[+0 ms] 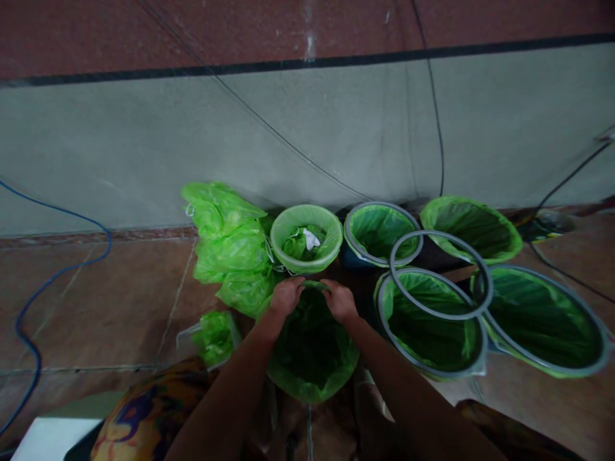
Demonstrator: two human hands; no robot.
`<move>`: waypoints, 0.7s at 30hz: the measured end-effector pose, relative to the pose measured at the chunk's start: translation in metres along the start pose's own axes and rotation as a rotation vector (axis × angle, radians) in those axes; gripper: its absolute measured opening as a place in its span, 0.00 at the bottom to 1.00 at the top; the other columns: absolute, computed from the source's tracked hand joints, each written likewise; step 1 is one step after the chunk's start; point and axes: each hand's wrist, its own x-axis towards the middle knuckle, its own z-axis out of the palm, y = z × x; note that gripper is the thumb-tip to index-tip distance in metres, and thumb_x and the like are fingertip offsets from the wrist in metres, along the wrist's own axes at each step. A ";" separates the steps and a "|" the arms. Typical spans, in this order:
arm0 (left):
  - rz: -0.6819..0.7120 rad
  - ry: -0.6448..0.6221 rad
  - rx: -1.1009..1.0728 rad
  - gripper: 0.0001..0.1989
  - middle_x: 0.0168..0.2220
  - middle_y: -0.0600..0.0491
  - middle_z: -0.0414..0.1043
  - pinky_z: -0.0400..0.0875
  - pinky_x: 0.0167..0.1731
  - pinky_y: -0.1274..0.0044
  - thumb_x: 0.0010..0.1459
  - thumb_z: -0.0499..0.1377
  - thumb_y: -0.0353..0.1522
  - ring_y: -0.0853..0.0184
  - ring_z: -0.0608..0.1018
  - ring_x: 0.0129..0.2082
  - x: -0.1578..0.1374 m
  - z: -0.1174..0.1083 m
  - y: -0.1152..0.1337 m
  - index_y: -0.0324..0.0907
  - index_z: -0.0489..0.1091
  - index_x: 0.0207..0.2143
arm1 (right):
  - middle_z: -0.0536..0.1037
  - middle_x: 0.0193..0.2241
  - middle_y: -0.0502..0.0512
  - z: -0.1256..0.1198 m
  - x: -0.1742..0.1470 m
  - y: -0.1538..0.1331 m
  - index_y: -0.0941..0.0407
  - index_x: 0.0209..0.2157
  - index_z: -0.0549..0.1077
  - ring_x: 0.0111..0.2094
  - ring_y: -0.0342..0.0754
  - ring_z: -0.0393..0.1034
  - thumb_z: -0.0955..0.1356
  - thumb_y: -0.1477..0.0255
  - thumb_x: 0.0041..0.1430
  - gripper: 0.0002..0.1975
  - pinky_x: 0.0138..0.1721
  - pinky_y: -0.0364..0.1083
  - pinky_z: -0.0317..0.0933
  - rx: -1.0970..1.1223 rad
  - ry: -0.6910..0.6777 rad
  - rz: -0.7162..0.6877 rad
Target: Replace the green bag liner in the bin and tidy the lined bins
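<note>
Right in front of me stands a bin lined with a green bag, its mouth facing up. My left hand and my right hand grip the far side of its rim, fingers curled over the green liner. A short stretch of rim shows between them. Just beyond is a smaller lined bin with crumpled green plastic and a white scrap inside. To the right, a loose grey ring lies across the tops of the lined bins.
Filled green bags are heaped at the left by the wall. Several lined bins, such as one with a grey rim, stand at the right. A clear container with green plastic sits nearer. A blue hose crosses the floor.
</note>
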 end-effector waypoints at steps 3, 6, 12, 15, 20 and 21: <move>-0.064 -0.017 0.092 0.15 0.48 0.50 0.74 0.64 0.52 0.76 0.61 0.52 0.31 0.65 0.74 0.48 -0.001 -0.001 -0.004 0.45 0.69 0.49 | 0.77 0.44 0.58 -0.001 -0.001 -0.001 0.57 0.48 0.72 0.46 0.50 0.70 0.64 0.76 0.58 0.15 0.49 0.46 0.60 -0.055 -0.040 0.033; -0.112 -0.033 0.128 0.15 0.47 0.49 0.74 0.65 0.50 0.75 0.59 0.52 0.29 0.64 0.75 0.48 -0.002 -0.001 -0.003 0.44 0.69 0.49 | 0.76 0.45 0.58 -0.007 0.002 -0.005 0.56 0.48 0.72 0.46 0.50 0.70 0.65 0.71 0.59 0.15 0.49 0.46 0.60 0.014 0.021 0.016; -0.120 -0.015 0.109 0.20 0.49 0.45 0.72 0.64 0.51 0.73 0.55 0.56 0.27 0.62 0.74 0.50 -0.003 -0.005 0.001 0.42 0.67 0.52 | 0.76 0.40 0.56 -0.022 0.011 -0.010 0.55 0.42 0.75 0.44 0.50 0.68 0.68 0.70 0.56 0.11 0.47 0.46 0.59 -0.050 0.075 -0.025; -0.177 0.025 0.013 0.28 0.52 0.45 0.71 0.65 0.51 0.73 0.51 0.62 0.31 0.61 0.73 0.50 -0.006 -0.018 -0.007 0.41 0.64 0.56 | 0.75 0.37 0.55 -0.023 0.005 -0.009 0.56 0.36 0.74 0.41 0.48 0.67 0.67 0.75 0.56 0.06 0.44 0.44 0.58 -0.153 0.031 -0.023; -0.452 0.172 -0.259 0.23 0.50 0.42 0.73 0.67 0.46 0.77 0.58 0.57 0.38 0.64 0.76 0.47 -0.021 -0.037 -0.033 0.34 0.67 0.53 | 0.71 0.39 0.56 -0.019 -0.010 -0.010 0.57 0.38 0.72 0.39 0.47 0.64 0.63 0.78 0.59 0.08 0.40 0.43 0.56 -0.239 0.106 -0.046; -0.486 0.189 -0.251 0.20 0.48 0.42 0.74 0.68 0.45 0.77 0.60 0.54 0.37 0.64 0.76 0.46 -0.026 -0.037 -0.036 0.34 0.68 0.51 | 0.71 0.39 0.57 -0.018 -0.013 -0.012 0.57 0.39 0.72 0.39 0.48 0.64 0.62 0.78 0.59 0.09 0.40 0.43 0.55 -0.270 0.100 -0.067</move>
